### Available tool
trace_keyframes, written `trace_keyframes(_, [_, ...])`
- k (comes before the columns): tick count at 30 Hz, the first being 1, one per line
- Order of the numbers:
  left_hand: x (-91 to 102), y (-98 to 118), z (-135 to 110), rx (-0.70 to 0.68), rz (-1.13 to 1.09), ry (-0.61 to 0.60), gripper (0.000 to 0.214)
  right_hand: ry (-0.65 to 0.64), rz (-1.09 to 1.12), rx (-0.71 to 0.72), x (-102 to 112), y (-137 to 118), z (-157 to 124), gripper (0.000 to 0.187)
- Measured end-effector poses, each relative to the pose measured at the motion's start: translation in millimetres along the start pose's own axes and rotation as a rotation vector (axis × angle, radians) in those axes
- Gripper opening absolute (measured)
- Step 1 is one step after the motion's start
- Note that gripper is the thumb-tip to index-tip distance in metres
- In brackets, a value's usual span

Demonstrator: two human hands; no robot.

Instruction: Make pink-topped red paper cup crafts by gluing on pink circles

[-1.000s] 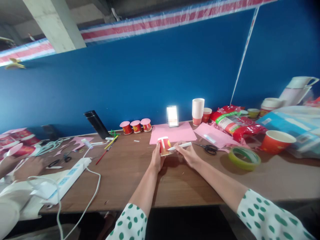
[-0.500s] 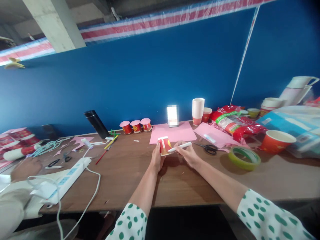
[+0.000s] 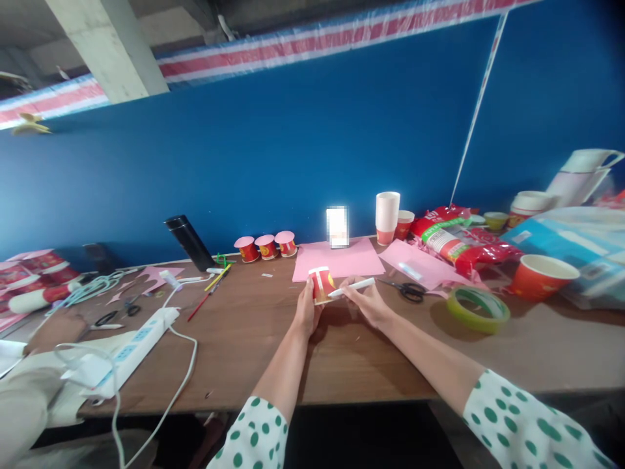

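My left hand [image 3: 305,309] is closed around a red and yellow paper cup [image 3: 321,284], held just above the table in front of me. Between the fingers of my right hand [image 3: 370,301] is a white pen [image 3: 356,286], gripped like a writing tool. Its tip points left and meets, or nearly meets, the cup's lower right side. Behind the cup lies a pink sheet of paper [image 3: 361,257]. A pair of black-handled scissors [image 3: 411,291] rests just right of my right hand.
Rightward are a roll of yellow-green tape [image 3: 454,311], an orange paper cup [image 3: 540,286] and a red plastic package [image 3: 446,238]. Leftward stand a black bottle [image 3: 188,242], several pink-topped cups [image 3: 266,247] and a white power strip [image 3: 139,348]. A co-worker's hand [image 3: 57,330] is at the far left.
My hands, the cup and the pen stay almost exactly where they were. At the far left, the co-worker's hand has shifted slightly.
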State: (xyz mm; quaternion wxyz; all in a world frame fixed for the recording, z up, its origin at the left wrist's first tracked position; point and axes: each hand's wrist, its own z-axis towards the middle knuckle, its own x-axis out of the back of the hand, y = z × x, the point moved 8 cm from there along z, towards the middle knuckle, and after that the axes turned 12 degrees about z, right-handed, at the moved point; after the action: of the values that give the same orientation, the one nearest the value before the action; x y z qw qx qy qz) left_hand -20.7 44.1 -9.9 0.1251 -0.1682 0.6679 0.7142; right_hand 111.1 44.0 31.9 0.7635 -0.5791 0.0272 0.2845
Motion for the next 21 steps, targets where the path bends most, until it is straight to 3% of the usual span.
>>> trace_keyframes(11, [-0.4, -0.6, 0.0, 0.004, -0.033, -0.018, 0.043, 0.015, 0.080, -0.030, 2.2, 3.8, 0.4, 0.027])
trace_keyframes(21, [-0.5, -0.3, -2.0, 0.030, -0.001, -0.006, 0.053, 0.114, 0.131, -0.034, 9.8, 7.3, 2.3, 0.028])
